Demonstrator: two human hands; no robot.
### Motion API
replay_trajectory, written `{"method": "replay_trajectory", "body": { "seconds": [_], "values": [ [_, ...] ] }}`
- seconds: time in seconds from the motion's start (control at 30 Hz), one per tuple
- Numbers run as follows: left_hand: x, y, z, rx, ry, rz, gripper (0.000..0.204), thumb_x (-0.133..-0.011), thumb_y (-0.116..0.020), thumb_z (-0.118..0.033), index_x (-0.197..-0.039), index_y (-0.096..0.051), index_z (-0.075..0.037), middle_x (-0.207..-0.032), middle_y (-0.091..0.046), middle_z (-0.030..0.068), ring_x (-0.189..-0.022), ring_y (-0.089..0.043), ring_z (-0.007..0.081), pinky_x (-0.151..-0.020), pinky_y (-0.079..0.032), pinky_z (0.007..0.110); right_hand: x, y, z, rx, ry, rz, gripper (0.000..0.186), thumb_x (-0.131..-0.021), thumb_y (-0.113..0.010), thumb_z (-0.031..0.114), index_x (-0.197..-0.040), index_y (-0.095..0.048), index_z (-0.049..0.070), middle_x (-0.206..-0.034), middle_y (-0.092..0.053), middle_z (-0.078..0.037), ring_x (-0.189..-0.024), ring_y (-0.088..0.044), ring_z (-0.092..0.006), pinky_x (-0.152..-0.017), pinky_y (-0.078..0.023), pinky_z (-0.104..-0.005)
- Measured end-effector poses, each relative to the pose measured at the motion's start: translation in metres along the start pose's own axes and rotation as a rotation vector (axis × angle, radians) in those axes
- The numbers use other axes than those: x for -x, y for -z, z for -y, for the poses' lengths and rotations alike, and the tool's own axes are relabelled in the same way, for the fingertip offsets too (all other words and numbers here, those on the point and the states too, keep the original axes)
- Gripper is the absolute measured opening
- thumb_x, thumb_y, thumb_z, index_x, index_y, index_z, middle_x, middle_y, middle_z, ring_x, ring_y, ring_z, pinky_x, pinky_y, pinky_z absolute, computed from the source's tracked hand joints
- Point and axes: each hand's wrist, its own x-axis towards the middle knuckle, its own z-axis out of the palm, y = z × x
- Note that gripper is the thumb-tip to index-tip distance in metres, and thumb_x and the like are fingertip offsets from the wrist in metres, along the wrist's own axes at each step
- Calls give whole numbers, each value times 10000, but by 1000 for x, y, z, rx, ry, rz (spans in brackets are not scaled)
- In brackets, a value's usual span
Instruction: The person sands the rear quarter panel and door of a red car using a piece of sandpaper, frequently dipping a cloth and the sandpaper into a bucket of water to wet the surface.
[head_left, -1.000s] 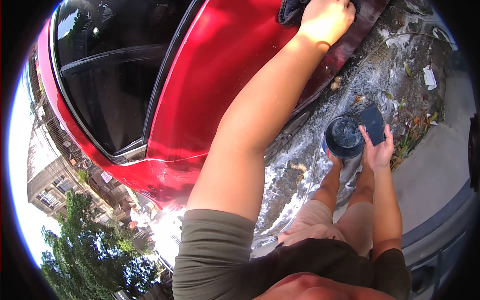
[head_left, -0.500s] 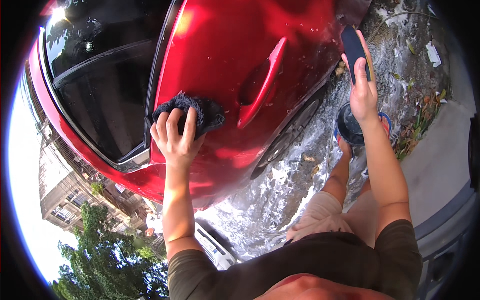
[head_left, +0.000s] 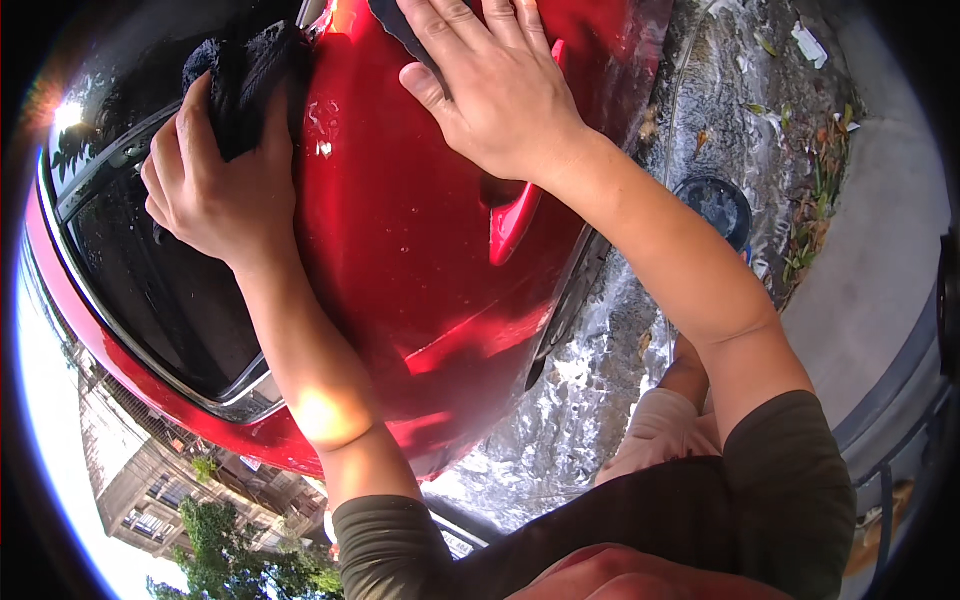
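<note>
My left hand point(head_left: 215, 190) holds a crumpled dark cloth point(head_left: 230, 75) against the black window point(head_left: 160, 310), beside its frame, with fingers curled. My right hand point(head_left: 495, 95) holds a dark flat pad point(head_left: 393, 22) against the red car door point(head_left: 400, 260), fingers stretched across it, just above the red door handle point(head_left: 513, 230). The pad is mostly hidden under that hand. Water drops dot the paint.
A dark bucket point(head_left: 712, 210) sits on wet, foam-streaked ground point(head_left: 575, 400) below the door, near my legs, with a thin hose and fallen leaves. Grey concrete point(head_left: 860, 260) runs along the right; a railing, a building point(head_left: 150, 490) and trees show at the edges.
My left hand moved from high on the door down, then leftward onto the window with the cloth. My right hand rose from over the bucket to the door with the pad.
</note>
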Motion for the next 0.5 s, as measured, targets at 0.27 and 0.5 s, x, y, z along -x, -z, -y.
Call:
{"method": "replay_trajectory", "body": {
  "seconds": [0.27,0.5],
  "values": [
    [4,-10,3,85,59,-29,480,-646,-935,-365,-1049,-773,-161,-952,-720,20,-906,-684,268,-837,-523,418,16,-2,20,30,1,108,742,-968,-641,402,-1600,-395,100,-1714,-267,-78,-1593,-143,-401,-1184,-160,-742],
    [2,-11,-1,71,39,14,484,-631,-933,-334,-1046,-776,-142,-935,-718,22,-890,-676,275,-832,-520,413,10,-4,23,8,-8,137,788,-941,-656,393,-1594,-382,45,-1717,-236,-135,-1592,-145,-413,-1189,-133,-739]
  ]
}}
